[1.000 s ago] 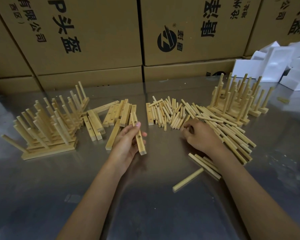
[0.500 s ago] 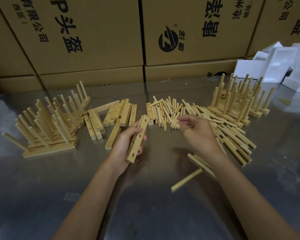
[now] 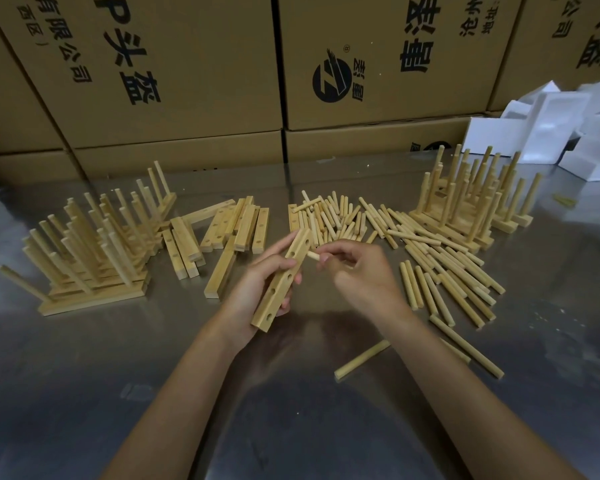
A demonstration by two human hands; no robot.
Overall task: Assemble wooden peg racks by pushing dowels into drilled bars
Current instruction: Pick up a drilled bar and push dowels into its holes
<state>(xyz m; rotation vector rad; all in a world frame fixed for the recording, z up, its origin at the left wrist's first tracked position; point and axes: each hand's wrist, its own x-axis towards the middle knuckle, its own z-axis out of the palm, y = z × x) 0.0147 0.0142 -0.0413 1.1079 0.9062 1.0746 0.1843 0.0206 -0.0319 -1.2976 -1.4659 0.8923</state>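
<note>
My left hand (image 3: 257,289) grips a drilled wooden bar (image 3: 282,284), tilted with its holes facing right, above the metal table (image 3: 291,410). My right hand (image 3: 357,271) pinches a short dowel (image 3: 313,255) whose tip points at the bar's upper part, just beside it. Most of the dowel is hidden in my fingers. Loose drilled bars (image 3: 236,225) lie behind my left hand. A spread of loose dowels (image 3: 440,268) lies right of my right hand.
Finished peg racks are stacked at the left (image 3: 94,258) and at the back right (image 3: 471,206). A single dowel (image 3: 361,360) lies near my right forearm. Cardboard boxes (image 3: 187,81) wall the table's far edge, with white foam pieces (image 3: 548,129) at the right.
My left hand lifted the bar and turned it so its holes face right. My right hand left the dowel pile with a dowel and brought it up to the bar.
</note>
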